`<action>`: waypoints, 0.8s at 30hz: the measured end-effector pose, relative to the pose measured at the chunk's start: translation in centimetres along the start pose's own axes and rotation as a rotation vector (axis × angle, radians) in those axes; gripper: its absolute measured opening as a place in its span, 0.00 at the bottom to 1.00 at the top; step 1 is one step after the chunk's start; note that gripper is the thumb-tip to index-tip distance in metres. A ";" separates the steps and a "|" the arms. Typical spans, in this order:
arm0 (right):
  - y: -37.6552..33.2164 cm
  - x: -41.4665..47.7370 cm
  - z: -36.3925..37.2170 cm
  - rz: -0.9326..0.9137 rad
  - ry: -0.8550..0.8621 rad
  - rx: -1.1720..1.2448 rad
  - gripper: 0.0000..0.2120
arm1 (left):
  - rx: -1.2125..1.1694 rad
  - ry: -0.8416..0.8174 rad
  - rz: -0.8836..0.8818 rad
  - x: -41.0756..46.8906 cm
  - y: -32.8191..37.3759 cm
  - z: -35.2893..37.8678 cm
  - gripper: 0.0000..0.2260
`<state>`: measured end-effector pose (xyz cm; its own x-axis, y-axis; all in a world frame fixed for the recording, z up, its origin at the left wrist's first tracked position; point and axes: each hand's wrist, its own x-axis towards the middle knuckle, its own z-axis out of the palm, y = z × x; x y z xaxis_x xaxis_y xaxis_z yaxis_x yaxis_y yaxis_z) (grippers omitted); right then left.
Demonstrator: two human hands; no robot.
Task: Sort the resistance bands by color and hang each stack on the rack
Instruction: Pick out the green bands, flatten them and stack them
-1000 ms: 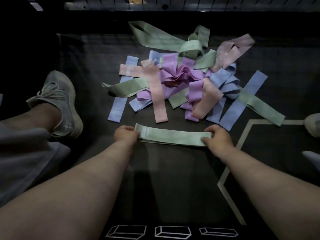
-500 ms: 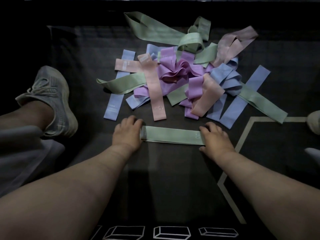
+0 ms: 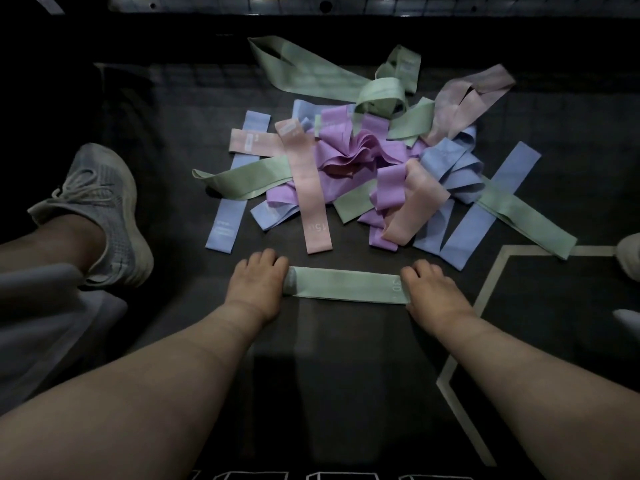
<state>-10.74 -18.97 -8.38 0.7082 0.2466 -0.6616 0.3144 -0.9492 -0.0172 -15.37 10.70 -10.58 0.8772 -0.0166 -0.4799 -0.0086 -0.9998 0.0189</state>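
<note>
left hand [image 3: 258, 282] flat, pressing green band [image 3: 346, 284] end; right hand [image 3: 433, 289] flat, pressing other end

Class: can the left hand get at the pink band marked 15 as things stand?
Probably yes: the left hand rests on the green band, and the pink band lies uncovered atop the pile just beyond.

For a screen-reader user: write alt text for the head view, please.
The left hand and right hand rest on the ends of a flat green band on a dark mat. Beyond lies a mixed-colour pile of bands.
</note>
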 end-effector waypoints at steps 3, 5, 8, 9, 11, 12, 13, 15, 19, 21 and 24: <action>0.1 0.0 0.0 -0.009 0.003 0.004 0.25 | -0.002 -0.015 -0.009 0.1 0.2 -0.1 0.19; 0.2 0.0 -0.2 -0.017 -0.008 0.013 0.26 | -0.007 -0.029 -0.011 0.2 0.1 -0.1 0.19; 0.4 -0.2 0.0 0.006 -0.002 0.054 0.35 | -0.079 -0.054 -0.062 -0.1 0.0 -0.2 0.23; 0.4 -0.4 0.1 0.055 0.019 0.103 0.37 | -0.150 -0.049 -0.115 -0.4 0.0 -0.3 0.25; 0.4 -0.5 0.6 0.264 0.085 0.357 0.33 | -0.353 -0.016 -0.312 -0.9 0.2 -0.5 0.28; 0.4 -0.5 0.9 0.403 0.124 0.539 0.29 | -0.483 0.005 -0.445 -1.0 0.2 -0.5 0.27; 0.5 -0.3 1.3 0.526 0.150 0.692 0.25 | -0.628 0.026 -0.578 -1.0 0.1 -0.4 0.25; 0.8 0.0 2.4 0.656 0.131 0.855 0.19 | -0.849 0.046 -0.764 -0.7 -0.1 0.1 0.19; 0.6 -0.3 3.2 0.627 0.092 0.871 0.10 | -0.889 0.004 -0.780 -0.5 -0.2 0.3 0.11; 0.2 -0.6 2.7 0.617 0.131 0.837 0.14 | -0.861 -0.003 -0.754 -0.5 0.0 -0.1 0.12; -1.1 -0.6 0.9 0.459 0.235 0.635 0.19 | -0.550 0.050 -0.705 -0.3 1.0 -1.4 0.17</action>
<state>-12.09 -18.26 -8.63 0.8155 -0.2263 -0.5327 -0.4073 -0.8783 -0.2505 -14.96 9.70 -9.15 0.6116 0.6127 -0.5005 0.7604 -0.6299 0.1580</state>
